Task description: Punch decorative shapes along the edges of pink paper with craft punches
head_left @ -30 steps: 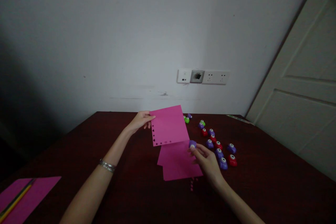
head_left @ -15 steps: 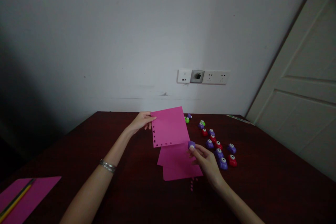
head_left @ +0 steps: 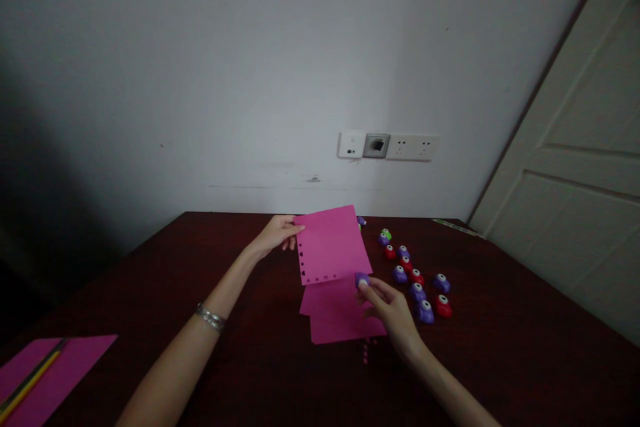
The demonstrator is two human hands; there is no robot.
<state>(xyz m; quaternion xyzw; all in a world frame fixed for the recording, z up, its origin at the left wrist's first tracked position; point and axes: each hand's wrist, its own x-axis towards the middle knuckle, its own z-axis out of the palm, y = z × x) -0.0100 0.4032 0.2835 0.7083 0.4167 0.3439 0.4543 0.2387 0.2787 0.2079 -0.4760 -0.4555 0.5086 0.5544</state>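
My left hand (head_left: 281, 232) pinches the upper left corner of a pink sheet of paper (head_left: 334, 243), which is held up off the table. Small punched shapes run down its left side and along part of its lower edge. Between the thumb and fingers of my right hand (head_left: 390, 310) is a purple craft hole punch (head_left: 362, 280), at the sheet's lower right edge. Whether the paper sits inside its slot I cannot tell. Beneath lie more pink sheets (head_left: 345, 320), overlapping on the table, with tiny pink cut-outs (head_left: 365, 352) in front of them.
Several purple, red and green punches (head_left: 416, 277) stand in loose rows on the dark table (head_left: 240, 347) to the right. At the front left, pencils (head_left: 30, 380) rest on another pink sheet (head_left: 80, 363). A wall with sockets (head_left: 411, 147) rises behind; a door (head_left: 575, 147) is at right.
The held sheet and my left hand have shifted slightly right. The purple punch in my right hand has come a little left and down, meeting the sheet's lower edge.
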